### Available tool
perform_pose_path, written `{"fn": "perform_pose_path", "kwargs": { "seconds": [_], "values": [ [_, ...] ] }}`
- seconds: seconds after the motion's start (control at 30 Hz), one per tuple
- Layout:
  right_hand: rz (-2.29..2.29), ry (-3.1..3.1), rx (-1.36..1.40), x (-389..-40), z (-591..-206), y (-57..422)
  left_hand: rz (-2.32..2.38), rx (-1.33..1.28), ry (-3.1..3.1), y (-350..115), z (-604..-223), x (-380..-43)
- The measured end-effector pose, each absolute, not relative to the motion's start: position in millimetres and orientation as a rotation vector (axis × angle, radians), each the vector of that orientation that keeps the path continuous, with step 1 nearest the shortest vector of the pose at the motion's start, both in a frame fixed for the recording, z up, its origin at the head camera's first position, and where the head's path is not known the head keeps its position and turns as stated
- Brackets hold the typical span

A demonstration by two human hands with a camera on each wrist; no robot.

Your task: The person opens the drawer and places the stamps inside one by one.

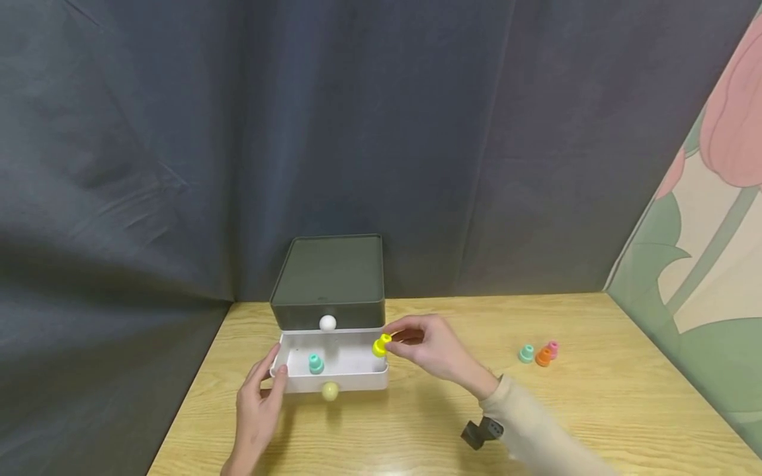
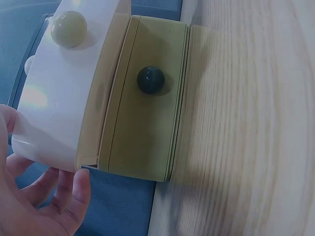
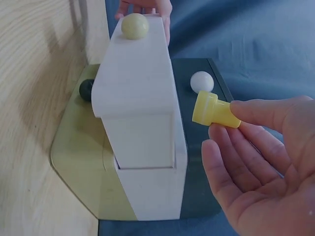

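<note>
The white middle drawer (image 1: 363, 381) of a small chest (image 1: 339, 271) is pulled out. My left hand (image 1: 256, 406) holds its left front corner, thumb at the front and fingers along the side. In the drawer stands a teal toy stamp (image 1: 316, 364), left of centre. Between thumb and fingertips, my right hand (image 1: 440, 350) pinches a yellow toy stamp (image 3: 215, 110) over the drawer's right side. The right wrist view shows its wide end pointing away from the palm, with the other fingers loosely bent.
Teal (image 1: 526, 354), orange (image 1: 543, 357) and pink (image 1: 553, 349) stamps stand close together on the wooden table (image 1: 476, 410) to the right. Below the white drawer is a closed olive drawer (image 2: 142, 123) with a dark knob (image 2: 150, 80). A dark curtain (image 1: 369, 132) hangs behind the chest.
</note>
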State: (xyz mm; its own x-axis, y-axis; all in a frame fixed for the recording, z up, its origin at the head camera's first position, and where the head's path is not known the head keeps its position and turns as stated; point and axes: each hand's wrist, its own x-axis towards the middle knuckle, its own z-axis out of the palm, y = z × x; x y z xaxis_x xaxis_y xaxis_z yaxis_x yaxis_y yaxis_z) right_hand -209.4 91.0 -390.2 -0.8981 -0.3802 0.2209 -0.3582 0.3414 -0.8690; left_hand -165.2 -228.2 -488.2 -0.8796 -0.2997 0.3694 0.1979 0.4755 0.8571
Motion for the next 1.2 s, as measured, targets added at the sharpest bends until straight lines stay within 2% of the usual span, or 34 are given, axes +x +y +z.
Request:
{"fn": "perform_pose_path", "kwargs": {
  "seconds": [0.7,1.2],
  "values": [
    [-1.51,2.528,-0.805,-229,-407,23,-1.393,0.087,-2.247,-229,-492,-166],
    [-1.384,2.624,-0.835,-232,-413,6,-1.411,0.065,-2.242,-229,-489,-165]
  ]
}}
